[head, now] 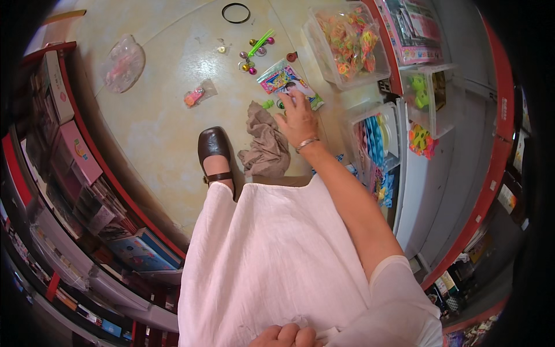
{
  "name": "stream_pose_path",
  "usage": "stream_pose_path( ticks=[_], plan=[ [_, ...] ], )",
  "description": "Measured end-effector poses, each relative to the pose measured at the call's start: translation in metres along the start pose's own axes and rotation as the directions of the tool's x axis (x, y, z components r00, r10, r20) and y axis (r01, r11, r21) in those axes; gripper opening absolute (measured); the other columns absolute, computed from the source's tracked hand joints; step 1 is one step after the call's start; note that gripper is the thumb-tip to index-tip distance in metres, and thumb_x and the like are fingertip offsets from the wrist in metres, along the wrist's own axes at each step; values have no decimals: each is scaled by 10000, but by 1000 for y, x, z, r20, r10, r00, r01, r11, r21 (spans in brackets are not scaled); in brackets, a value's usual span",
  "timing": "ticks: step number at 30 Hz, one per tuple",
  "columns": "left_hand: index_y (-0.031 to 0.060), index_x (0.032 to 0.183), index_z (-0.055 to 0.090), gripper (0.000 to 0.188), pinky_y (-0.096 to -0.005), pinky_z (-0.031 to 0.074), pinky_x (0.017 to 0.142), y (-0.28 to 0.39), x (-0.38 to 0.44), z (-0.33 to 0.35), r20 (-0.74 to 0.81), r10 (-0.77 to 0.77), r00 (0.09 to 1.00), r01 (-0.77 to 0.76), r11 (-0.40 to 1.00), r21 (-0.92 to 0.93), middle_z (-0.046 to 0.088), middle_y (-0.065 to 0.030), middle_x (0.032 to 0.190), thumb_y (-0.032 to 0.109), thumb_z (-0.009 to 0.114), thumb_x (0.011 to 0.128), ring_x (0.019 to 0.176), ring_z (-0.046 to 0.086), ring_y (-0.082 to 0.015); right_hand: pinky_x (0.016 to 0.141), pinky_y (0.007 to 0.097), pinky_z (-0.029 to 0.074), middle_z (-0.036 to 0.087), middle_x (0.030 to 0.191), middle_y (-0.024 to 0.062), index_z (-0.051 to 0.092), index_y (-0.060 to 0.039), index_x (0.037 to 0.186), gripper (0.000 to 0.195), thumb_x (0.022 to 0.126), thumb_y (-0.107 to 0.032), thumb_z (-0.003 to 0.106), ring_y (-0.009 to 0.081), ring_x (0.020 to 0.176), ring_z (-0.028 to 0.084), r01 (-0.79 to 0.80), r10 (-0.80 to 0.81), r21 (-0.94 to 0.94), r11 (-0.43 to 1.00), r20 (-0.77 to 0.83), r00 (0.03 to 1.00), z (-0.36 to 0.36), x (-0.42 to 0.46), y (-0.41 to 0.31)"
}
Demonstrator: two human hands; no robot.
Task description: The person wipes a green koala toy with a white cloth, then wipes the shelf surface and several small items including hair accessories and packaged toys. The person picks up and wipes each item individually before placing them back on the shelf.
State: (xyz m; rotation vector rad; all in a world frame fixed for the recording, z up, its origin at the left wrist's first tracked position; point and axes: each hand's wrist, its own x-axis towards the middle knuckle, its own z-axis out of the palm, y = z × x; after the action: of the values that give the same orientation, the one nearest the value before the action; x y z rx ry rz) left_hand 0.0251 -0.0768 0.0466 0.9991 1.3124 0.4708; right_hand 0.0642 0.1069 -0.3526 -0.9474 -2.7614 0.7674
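Note:
My right hand [299, 117] reaches down over the floor, fingers spread and bent, with its fingertips over a glossy printed packet [284, 78]. Whether they touch the packet is unclear. A small bright green plastic piece [268, 104] lies beside the fingers, and a dark green round item [281, 104] shows by the index finger. Just left of the wrist is a crumpled sheet of brown paper [264, 143]. My left hand [284, 336] is curled at my lap against the pale dress [269, 243], cut off by the bottom edge; thin bunched material shows by its knuckles.
Metallic bells with green strips [256, 50], a black ring [236, 13], a bagged pink trinket [199, 94] and a clear plastic package [124, 64] lie on the floor. A clear bin [323, 56] of colourful bagged items stands right. Red-edged shelves [117, 186] flank both sides.

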Motion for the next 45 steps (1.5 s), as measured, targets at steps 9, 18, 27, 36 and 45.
stream_pose_path(
  ticks=[9,18,27,36,45],
  plan=[
    [-3,814,565,118,-390,440,667,2,2,-2,-53,-40,998,39,999,-22,517,-143,787,111,578,785,747,517,-305,777,390,485,468,1038,94,543,-109,932,286,687,-35,669,282,980,527,-55,50,106,993,49,998,21,2,21],
    [-16,849,575,165,-399,445,683,-3,-3,2,-65,-82,995,82,997,-2,538,-152,823,132,597,780,762,519,-313,813,407,499,568,963,100,518,-54,1008,244,766,-61,545,250,926,578,-491,28,686,-537,597,802,-34,13,24],
    [-19,895,576,191,-394,444,687,-7,-8,-6,-164,-78,983,85,996,39,542,-156,851,135,590,784,773,523,-313,623,300,496,551,638,44,618,-17,974,263,818,-224,665,183,572,563,-576,349,791,206,490,799,-11,89,19],
    [-48,985,562,252,-420,444,724,-24,-24,-12,-61,-128,990,117,980,-161,535,-173,866,126,555,803,809,518,-343,907,381,470,448,1213,137,512,-137,1216,612,671,-290,744,289,1087,521,-382,383,-43,923,176,907,14,174,-25],
    [-57,1036,540,290,-426,446,731,-27,-31,-17,-55,-242,969,224,947,-229,530,-184,871,133,548,817,810,514,-358,873,409,478,411,1212,114,395,-299,1341,708,710,-208,704,272,1120,497,-242,265,-118,963,254,930,25,170,-32]
  ],
)
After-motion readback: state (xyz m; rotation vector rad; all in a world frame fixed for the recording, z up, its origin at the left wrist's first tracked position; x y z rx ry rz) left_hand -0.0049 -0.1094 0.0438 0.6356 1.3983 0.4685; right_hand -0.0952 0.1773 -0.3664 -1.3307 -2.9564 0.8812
